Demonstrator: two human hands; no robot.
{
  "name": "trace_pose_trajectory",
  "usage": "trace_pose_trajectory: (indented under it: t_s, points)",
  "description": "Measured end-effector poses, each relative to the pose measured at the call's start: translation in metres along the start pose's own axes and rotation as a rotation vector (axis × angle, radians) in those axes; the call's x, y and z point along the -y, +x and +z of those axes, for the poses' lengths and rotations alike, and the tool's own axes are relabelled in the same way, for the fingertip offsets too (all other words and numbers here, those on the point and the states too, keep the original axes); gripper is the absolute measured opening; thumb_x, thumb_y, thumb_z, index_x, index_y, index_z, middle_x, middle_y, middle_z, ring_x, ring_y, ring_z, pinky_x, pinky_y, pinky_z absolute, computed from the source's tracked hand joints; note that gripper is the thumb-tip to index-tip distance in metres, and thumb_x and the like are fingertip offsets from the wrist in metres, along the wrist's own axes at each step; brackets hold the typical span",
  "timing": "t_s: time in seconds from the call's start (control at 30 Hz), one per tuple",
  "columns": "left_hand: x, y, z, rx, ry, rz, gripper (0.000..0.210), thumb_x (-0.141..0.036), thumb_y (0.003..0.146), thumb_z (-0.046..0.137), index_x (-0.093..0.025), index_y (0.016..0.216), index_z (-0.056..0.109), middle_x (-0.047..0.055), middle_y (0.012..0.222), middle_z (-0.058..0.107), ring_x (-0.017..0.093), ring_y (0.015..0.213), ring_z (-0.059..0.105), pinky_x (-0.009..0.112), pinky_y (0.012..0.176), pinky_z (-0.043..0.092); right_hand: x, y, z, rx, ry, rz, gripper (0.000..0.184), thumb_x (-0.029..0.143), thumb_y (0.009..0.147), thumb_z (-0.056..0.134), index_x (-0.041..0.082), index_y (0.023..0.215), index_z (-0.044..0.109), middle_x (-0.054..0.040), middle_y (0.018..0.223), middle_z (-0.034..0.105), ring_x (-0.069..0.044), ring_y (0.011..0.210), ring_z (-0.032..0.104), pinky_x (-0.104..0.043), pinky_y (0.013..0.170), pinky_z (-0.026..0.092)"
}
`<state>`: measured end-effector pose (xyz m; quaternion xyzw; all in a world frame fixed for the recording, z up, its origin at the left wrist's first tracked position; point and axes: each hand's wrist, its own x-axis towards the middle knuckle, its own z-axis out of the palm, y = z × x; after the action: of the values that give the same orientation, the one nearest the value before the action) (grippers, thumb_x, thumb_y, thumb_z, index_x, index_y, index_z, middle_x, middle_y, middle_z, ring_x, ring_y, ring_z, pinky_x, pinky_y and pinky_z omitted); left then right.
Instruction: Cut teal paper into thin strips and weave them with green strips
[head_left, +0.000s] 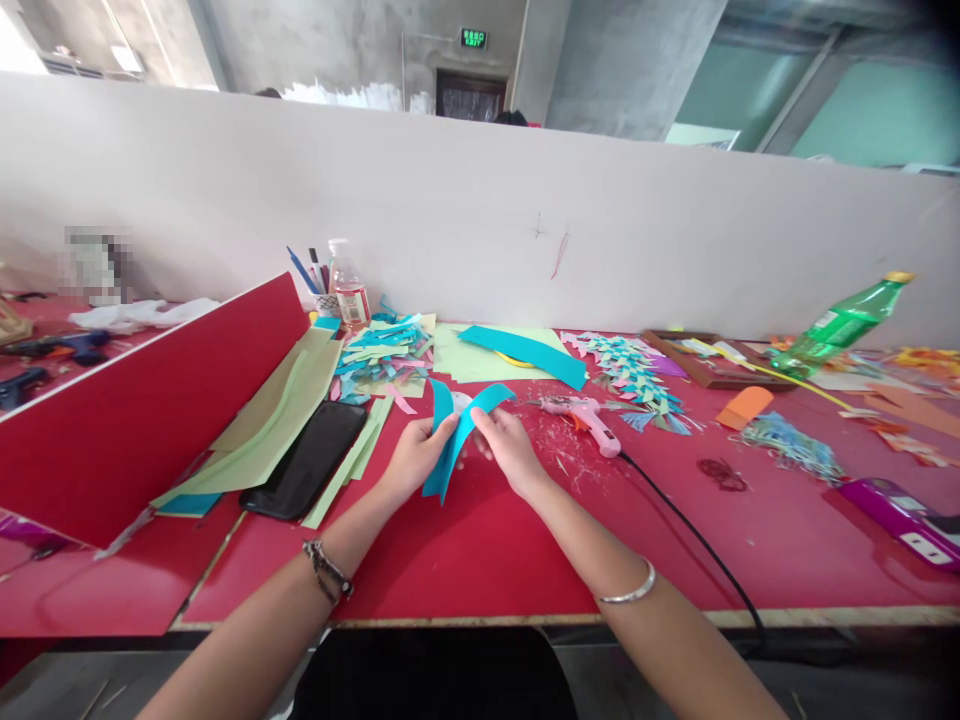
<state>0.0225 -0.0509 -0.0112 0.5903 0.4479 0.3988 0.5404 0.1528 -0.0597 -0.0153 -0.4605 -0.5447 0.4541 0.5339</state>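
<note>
At the left of the red table (495, 580), a red panel (187, 400) stood on edge, slanting away toward the pale partition (465, 210). Just to its right lay a curling sheet of green paper (274, 430), then a black phone (311, 460), with narrow green strips (352, 465) alongside. Behind them stood a pen cup (326, 305) and a clear bottle (350, 290), and next to these a heap of cut paper scraps (390, 350).

In the middle, close to the near edge, the left hand (416, 455) pinched blue paper (454, 458) between thumb and fingers, and the right hand (510, 450) pinched it on the other side. Its upper ends curled apart and its lower part narrowed to points; I couldn't tell whether it was one folded piece or two.

The step in hand looked to me like parting and shaping the paper, the glue gun (589, 415) lying unheld on the table. The next move, I judged, called for a light, steady pinch on both sides, so as not to crease it.

Farther right were a fringed paper piece (630, 370), an orange cutout (745, 407), a tilted green bottle (844, 325) and a purple box (900, 515).
</note>
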Motion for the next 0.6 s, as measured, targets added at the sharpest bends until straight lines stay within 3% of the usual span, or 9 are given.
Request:
trace_pose_trajectory:
  t_s: [0.1, 0.27, 0.43, 0.6]
  points:
    - [0.0026, 0.0019, -0.0020, -0.014, 0.001, 0.023, 0.042, -0.051, 0.071, 0.047, -0.012, 0.057, 0.055, 0.002, 0.049, 0.058, 0.012, 0.045, 0.054, 0.020, 0.044, 0.040, 0.0005, -0.0014, 0.0019, 0.067, -0.051, 0.009, 0.035, 0.047, 0.073, 0.047, 0.018, 0.052, 0.041, 0.0051, 0.043, 0.040, -0.007, 0.039, 0.035, -0.021, 0.039, 0.024]
    - [0.0047, 0.0050, -0.0044, -0.105, -0.002, 0.048, 0.043, -0.053, 0.070, 0.047, -0.012, 0.063, 0.054, -0.001, 0.047, 0.055, 0.010, 0.043, 0.050, 0.018, 0.040, 0.035, -0.0015, -0.0016, 0.0018, 0.012, -0.055, -0.031, 0.036, 0.047, 0.073, 0.047, 0.019, 0.051, 0.038, 0.0057, 0.043, 0.037, -0.006, 0.039, 0.032, -0.021, 0.040, 0.023]
    - [0.0023, 0.0019, -0.0008, 0.037, 0.004, 0.010, 0.042, -0.053, 0.069, 0.047, -0.012, 0.060, 0.054, 0.001, 0.047, 0.055, 0.013, 0.045, 0.053, 0.020, 0.041, 0.038, -0.0035, 0.0012, -0.0016, -0.079, -0.038, -0.054, 0.037, 0.047, 0.075, 0.043, 0.019, 0.053, 0.038, 0.0058, 0.044, 0.036, -0.007, 0.040, 0.032, -0.021, 0.040, 0.024]
    - [0.0050, 0.0031, -0.0012, -0.088, 0.045, 0.038, 0.044, -0.052, 0.065, 0.052, -0.014, 0.046, 0.042, -0.005, 0.038, 0.040, 0.006, 0.035, 0.035, 0.017, 0.034, 0.023, -0.0022, -0.0004, -0.0005, 0.055, -0.102, -0.065, 0.034, 0.045, 0.074, 0.046, 0.019, 0.054, 0.040, 0.0057, 0.045, 0.036, -0.007, 0.041, 0.033, -0.021, 0.040, 0.024]
